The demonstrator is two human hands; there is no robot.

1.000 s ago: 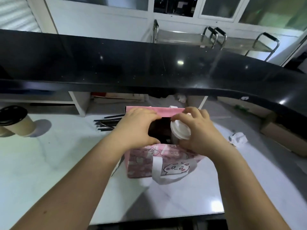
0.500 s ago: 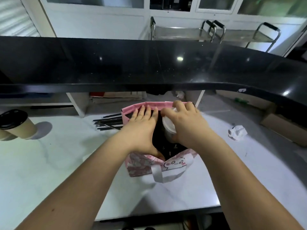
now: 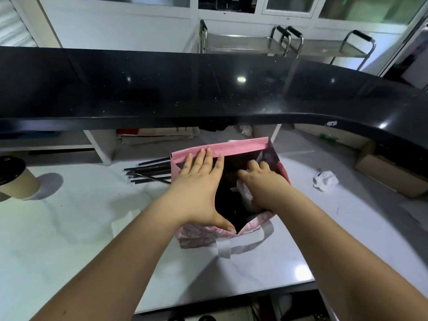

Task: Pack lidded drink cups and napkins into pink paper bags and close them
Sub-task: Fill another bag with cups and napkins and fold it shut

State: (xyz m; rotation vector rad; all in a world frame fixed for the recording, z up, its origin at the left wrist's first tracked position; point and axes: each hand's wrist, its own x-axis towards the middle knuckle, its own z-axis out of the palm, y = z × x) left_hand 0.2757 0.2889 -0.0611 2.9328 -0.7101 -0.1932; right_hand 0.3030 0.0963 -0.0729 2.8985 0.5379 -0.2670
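Pink paper bag (image 3: 240, 148) braced by flat, open left hand (image 3: 196, 181); right hand (image 3: 261, 184), inside, grips something white, possibly the cup; hasty release risks tipping it.

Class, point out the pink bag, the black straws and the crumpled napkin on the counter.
Pink bag (image 3: 240, 148), head view, far folded rim.
Black straws (image 3: 148, 173), head view, mid-bundle.
Crumpled napkin (image 3: 325, 181), head view, centre.

bag (image 3: 229, 149) mid worktop (image 3: 81, 228), both hands in its mouth. straws (image 3: 148, 173) just left of it, cup (image 3: 17, 181) at left edge, crumpled napkin (image 3: 325, 181) right.
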